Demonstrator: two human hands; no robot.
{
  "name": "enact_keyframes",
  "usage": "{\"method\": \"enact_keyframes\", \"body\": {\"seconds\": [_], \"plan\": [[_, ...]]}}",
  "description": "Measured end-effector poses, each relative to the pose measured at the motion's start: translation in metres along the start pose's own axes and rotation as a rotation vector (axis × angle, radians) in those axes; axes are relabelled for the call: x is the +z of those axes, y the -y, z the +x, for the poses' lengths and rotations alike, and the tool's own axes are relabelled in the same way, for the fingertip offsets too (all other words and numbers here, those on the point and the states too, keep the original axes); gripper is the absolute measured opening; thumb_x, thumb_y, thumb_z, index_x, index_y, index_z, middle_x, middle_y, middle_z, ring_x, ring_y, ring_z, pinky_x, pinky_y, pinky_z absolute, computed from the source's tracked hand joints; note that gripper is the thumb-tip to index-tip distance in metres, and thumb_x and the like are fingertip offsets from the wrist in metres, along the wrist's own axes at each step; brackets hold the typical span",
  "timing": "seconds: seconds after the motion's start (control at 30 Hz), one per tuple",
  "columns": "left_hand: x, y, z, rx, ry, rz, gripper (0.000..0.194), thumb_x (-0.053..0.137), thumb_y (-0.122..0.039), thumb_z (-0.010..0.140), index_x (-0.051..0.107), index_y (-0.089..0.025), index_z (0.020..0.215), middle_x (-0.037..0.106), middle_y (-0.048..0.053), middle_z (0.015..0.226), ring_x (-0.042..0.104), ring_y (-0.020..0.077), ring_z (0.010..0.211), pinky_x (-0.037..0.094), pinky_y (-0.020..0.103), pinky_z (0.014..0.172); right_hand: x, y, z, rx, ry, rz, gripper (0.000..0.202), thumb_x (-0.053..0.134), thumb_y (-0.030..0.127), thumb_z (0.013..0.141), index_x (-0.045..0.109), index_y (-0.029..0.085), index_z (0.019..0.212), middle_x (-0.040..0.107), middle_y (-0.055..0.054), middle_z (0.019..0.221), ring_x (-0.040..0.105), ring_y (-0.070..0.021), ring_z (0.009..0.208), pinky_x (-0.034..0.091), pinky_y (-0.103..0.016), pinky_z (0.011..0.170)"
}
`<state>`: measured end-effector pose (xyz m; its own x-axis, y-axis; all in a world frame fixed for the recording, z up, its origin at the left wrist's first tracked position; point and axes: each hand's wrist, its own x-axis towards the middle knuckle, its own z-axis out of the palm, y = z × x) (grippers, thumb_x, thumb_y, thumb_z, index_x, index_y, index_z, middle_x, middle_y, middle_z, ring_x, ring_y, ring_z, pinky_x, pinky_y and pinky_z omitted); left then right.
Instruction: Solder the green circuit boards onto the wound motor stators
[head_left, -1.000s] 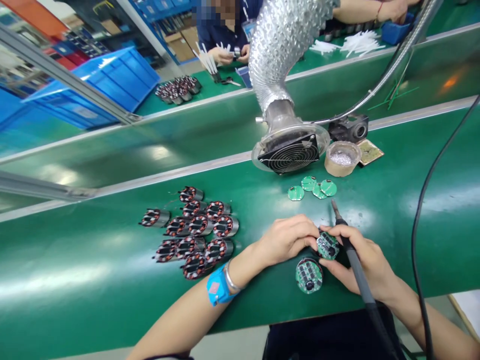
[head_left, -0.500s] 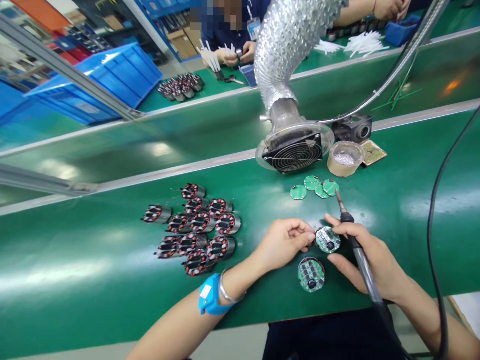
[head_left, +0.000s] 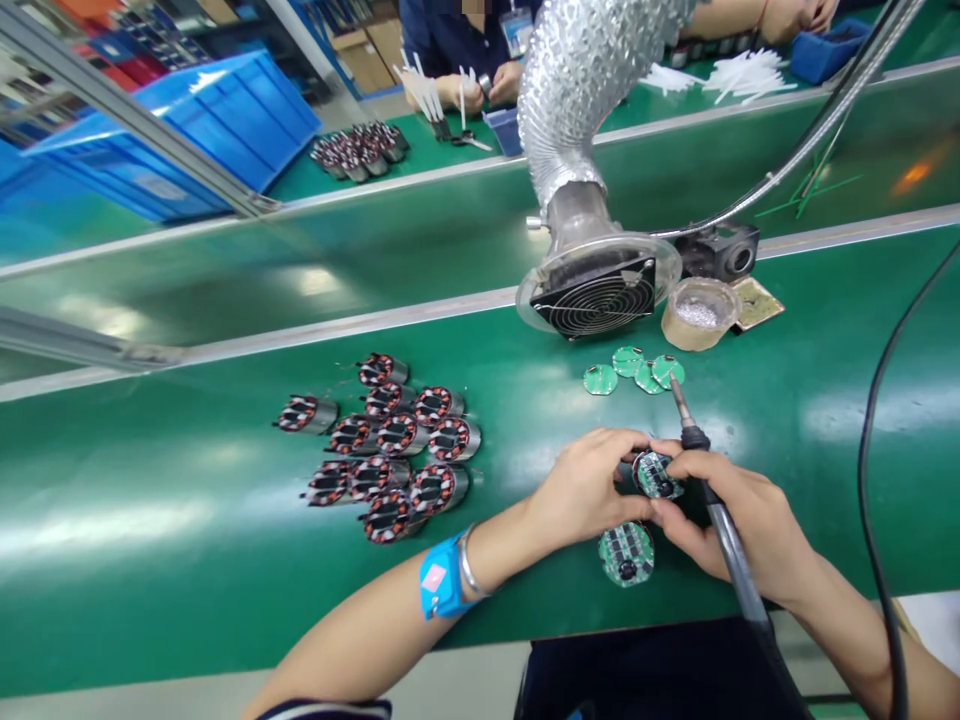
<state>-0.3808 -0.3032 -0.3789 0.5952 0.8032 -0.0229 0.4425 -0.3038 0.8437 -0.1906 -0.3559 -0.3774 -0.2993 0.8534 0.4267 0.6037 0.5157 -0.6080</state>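
Together, your left hand (head_left: 589, 487) and right hand (head_left: 754, 525) pinch the board-topped stator (head_left: 657, 477) between fingers and thumbs, over the green bench (head_left: 225, 590). Your right hand also carries the soldering iron (head_left: 726, 540) (its tip points away from you, toward the loose green boards (head_left: 601, 380)). A second board-topped piece (head_left: 627, 556) sits just nearer you, while uncapped stators (head_left: 401, 435) cluster to your left.

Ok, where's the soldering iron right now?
In the head view, right of centre: the soldering iron is held in the right hand, its tip pointing toward the green round boards.
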Motion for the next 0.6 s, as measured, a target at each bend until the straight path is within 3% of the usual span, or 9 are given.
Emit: {"method": "enact_keyframes", "body": {"seconds": [0.1,0.27,0.47,0.53,0.6], "plan": [[0.001,0.001,0.001,0.045,-0.025,0.066,0.048,0.083,-0.029,0.065,0.065,-0.017,0.108,0.072,0.004,0.098,0.061,0.0161,0.070,0.054,0.035,0.076,0.000,0.000,0.001,0.013,0.004,-0.022,0.027,0.064,0.015,0.082,0.051,0.021,0.105,0.072,-0.007,0.105,0.072,-0.0163,0.087,0.058,-0.023,0.075],[0.002,0.002,0.000,-0.010,-0.028,0.012,0.047,0.083,-0.031,0.064,0.067,-0.015,0.105,0.072,0.005,0.096,0.061,0.0164,0.070,0.054,0.030,0.069,0.001,-0.004,0.001,0.038,-0.001,-0.004,0.034,0.068,0.018,0.081,0.051,0.021,0.110,0.072,-0.007,0.107,0.072,-0.0163,0.091,0.058,-0.022,0.079],[-0.001,0.006,-0.002,0.036,0.004,-0.067,0.058,0.084,-0.025,0.067,0.064,-0.018,0.120,0.073,0.005,0.111,0.066,0.0182,0.081,0.056,0.033,0.080,-0.003,-0.009,-0.005,0.096,0.057,0.038,0.037,0.072,0.028,0.083,0.052,0.025,0.114,0.072,-0.005,0.110,0.072,-0.0174,0.096,0.058,-0.024,0.084],[-0.003,0.009,-0.008,0.020,-0.031,-0.128,0.065,0.086,-0.028,0.065,0.061,-0.018,0.124,0.072,0.008,0.112,0.069,0.0184,0.085,0.058,0.033,0.082,-0.005,-0.009,-0.007,0.159,0.060,0.055,0.044,0.073,0.034,0.082,0.050,0.025,0.119,0.069,-0.006,0.119,0.070,-0.0189,0.101,0.058,-0.025,0.086],[-0.003,0.011,-0.015,-0.007,-0.113,-0.162,0.058,0.084,-0.030,0.068,0.064,-0.017,0.120,0.072,0.008,0.108,0.071,0.0177,0.084,0.060,0.030,0.079,-0.005,-0.009,-0.010,0.216,0.040,0.067,0.046,0.073,0.036,0.082,0.049,0.026,0.120,0.068,-0.006,0.123,0.070,-0.0192,0.103,0.058,-0.026,0.088]]}}
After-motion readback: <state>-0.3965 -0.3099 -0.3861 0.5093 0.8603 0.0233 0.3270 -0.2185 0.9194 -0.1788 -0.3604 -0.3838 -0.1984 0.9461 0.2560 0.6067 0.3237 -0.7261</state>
